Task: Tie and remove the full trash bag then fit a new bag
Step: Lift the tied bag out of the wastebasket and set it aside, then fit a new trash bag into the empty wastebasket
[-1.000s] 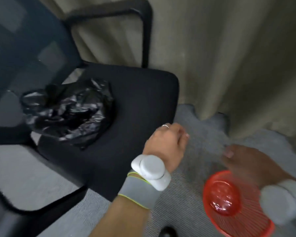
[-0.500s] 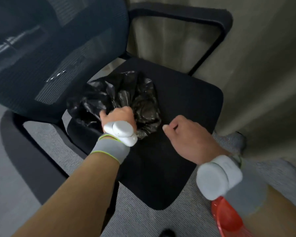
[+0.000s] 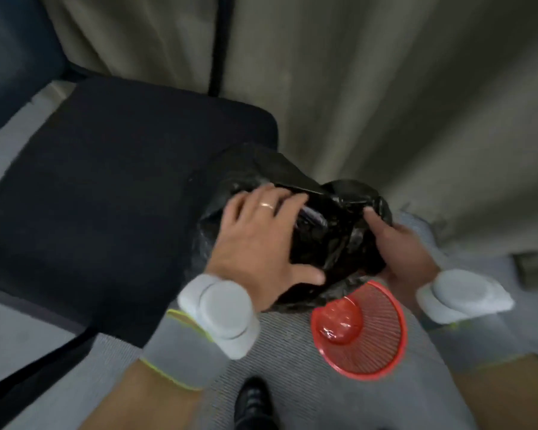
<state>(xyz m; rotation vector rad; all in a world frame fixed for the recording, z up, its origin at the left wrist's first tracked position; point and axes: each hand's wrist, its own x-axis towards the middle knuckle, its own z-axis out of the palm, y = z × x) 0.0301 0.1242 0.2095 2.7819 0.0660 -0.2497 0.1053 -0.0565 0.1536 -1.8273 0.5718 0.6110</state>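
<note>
A crumpled black trash bag (image 3: 330, 240) hangs between my two hands, just off the right front corner of the chair seat. My left hand (image 3: 261, 240) grips its left side with fingers spread over the top and the thumb under it. My right hand (image 3: 398, 240) holds the bag's right side from beneath. Directly below the bag a small red slatted bin (image 3: 382, 330) stands on the floor, with no bag in it and its red bottom showing.
A black office chair seat (image 3: 106, 193) fills the left, its dark backrest (image 3: 16, 57) at the upper left. A beige curtain (image 3: 385, 88) hangs behind. Grey carpet (image 3: 280, 352) covers the floor, and a black shoe (image 3: 253, 401) shows at the bottom.
My left hand lifted the black bag off the chair seat and carried it right. My right hand joined it on the bag, which now hangs above the red bin.
</note>
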